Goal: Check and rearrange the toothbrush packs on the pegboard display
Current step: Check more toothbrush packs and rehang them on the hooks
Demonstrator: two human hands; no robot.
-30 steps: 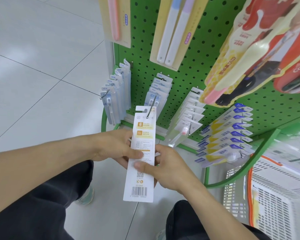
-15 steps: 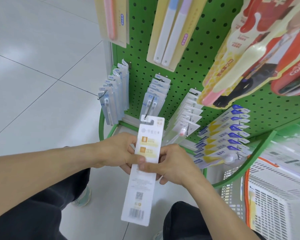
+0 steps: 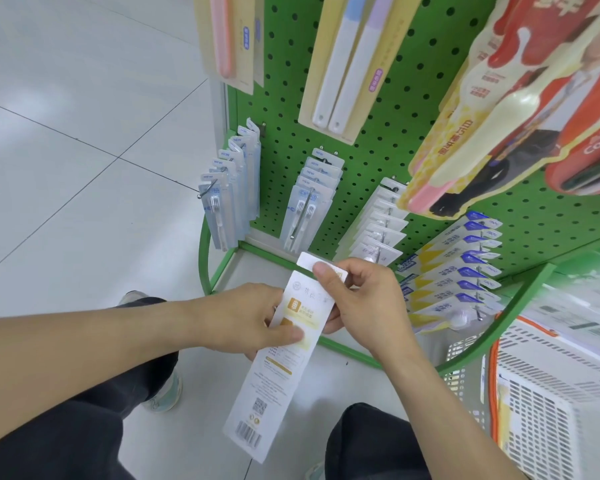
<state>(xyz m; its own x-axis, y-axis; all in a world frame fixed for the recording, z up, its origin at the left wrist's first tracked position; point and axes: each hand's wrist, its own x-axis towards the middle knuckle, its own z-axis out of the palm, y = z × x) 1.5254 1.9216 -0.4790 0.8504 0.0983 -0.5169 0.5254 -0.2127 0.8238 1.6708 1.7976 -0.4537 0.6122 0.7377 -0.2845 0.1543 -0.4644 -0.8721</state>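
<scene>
Crouching at a green pegboard [image 3: 368,140], a person grips a toothbrush pack [image 3: 278,368]. Left hand [image 3: 246,320] pinches its middle; right hand [image 3: 364,303] pinches its top, hiding the hang hole. Print is too blurred to read.

The right hand [image 3: 364,303] has moved up to the top of the toothbrush pack [image 3: 281,358] and seems to bend its tab. The pack has dropped lower, below the hooks.

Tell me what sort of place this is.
Most likely a shop's dental-care aisle: a green pegboard display hung with rows of toothbrush packs, a white plastic shopping basket beside it, and a tiled floor.
</scene>
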